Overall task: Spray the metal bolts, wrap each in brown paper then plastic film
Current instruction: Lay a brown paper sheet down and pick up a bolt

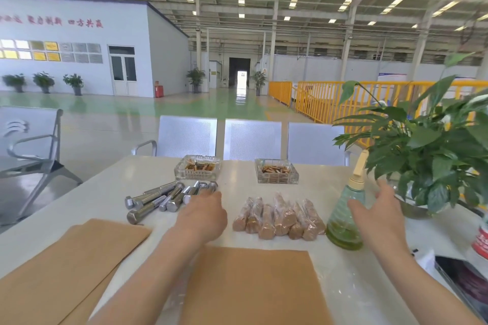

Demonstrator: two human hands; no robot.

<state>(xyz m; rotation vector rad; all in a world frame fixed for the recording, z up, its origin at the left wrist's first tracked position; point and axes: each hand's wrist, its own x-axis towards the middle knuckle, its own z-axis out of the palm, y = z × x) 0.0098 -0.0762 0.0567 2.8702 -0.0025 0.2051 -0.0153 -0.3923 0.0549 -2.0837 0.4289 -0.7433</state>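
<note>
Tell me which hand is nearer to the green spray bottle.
Right. The right hand is open right beside the green spray bottle, almost touching it; the left hand is well off to its left, reaching toward the bare bolts.

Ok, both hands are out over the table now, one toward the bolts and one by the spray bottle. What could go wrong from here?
The right hand is open beside the spray bottle, which looks tall and narrow-topped; a careless grab might tip it onto the wrapped bolts. The left hand reaches into the loose bare bolts, which could roll. Spray may also wet the brown paper in front.
</note>
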